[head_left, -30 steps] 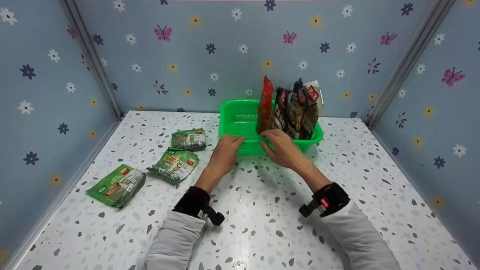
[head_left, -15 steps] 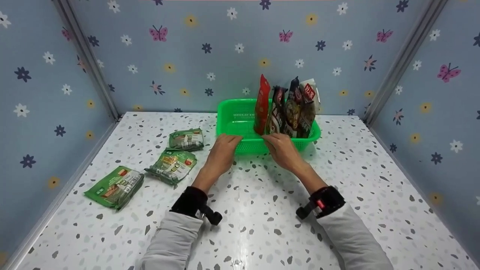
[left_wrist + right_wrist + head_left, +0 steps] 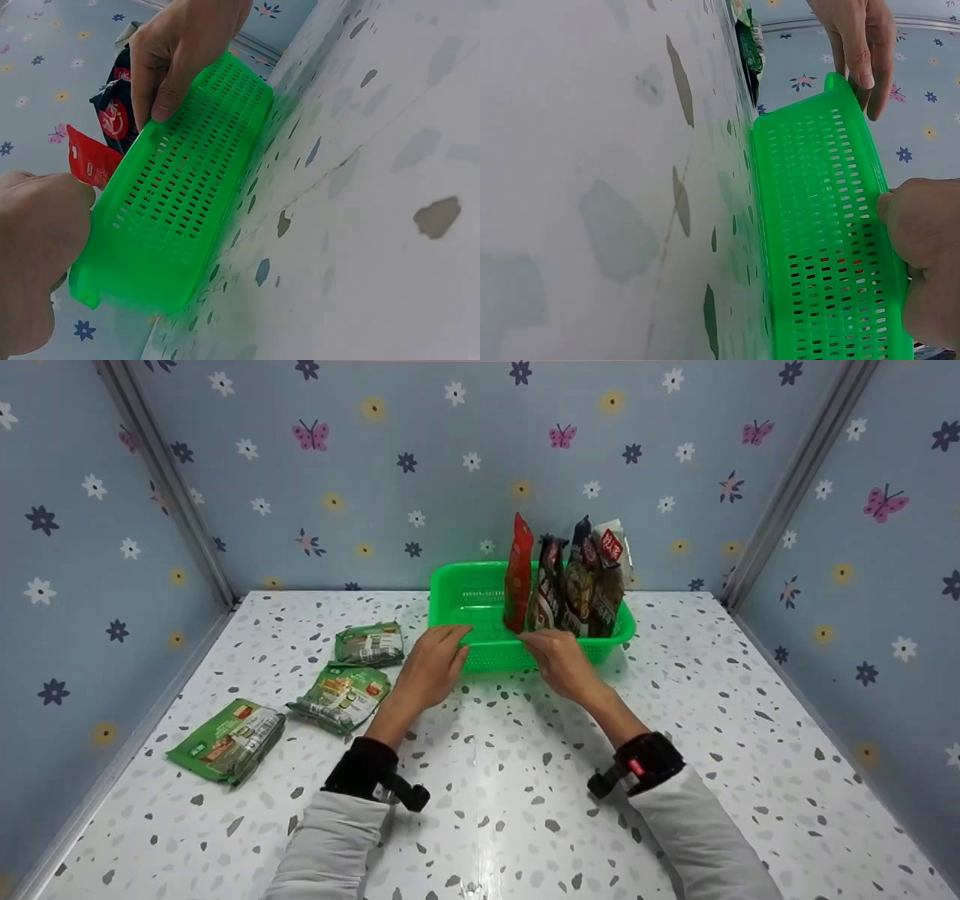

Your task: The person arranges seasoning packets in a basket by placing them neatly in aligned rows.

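The green plastic basket [image 3: 495, 658] stands near the back wall, its front side perforated. My right hand [image 3: 559, 660] pinches its front rim, thumb outside and fingers over the edge, as the left wrist view shows. My left hand [image 3: 431, 666] is by the basket's front left corner; in the right wrist view its fingers [image 3: 883, 64] hang loosely straight and hold nothing. Whether they touch the rim I cannot tell. Upright in the basket's right part are a red bag [image 3: 517, 577], dark food bags [image 3: 580, 585] and a white-topped bag [image 3: 613, 547].
Three green food packets lie left of the basket: a rear packet [image 3: 370, 644], a middle packet [image 3: 342, 697] and a front packet [image 3: 227, 741]. Patterned panels [image 3: 465, 457] enclose the speckled table [image 3: 480, 780] at the back and sides.
My left hand has come off the basket's front rim and shifted slightly left, its fingers loosening. The right hand keeps its grip on the rim. The head view has drifted a little.
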